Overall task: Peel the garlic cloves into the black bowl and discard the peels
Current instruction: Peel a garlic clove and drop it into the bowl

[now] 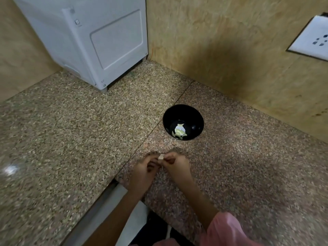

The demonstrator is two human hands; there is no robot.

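A black bowl point(183, 121) stands on the speckled granite counter point(71, 139), with pale peeled garlic cloves point(179, 131) at its bottom. Nearer to me than the bowl, my left hand point(142, 172) and my right hand point(174, 165) meet fingertip to fingertip above the counter. Between them they pinch one small pale garlic clove point(161, 157). Most of the clove is hidden by the fingers. Whether any skin is on it I cannot tell.
A white appliance point(99, 41) stands in the back corner on the counter. Tan tiled walls point(230, 50) close the back and right sides, and a white wall socket point(314, 38) sits at the upper right. The counter's front edge point(113, 185) runs just below my wrists.
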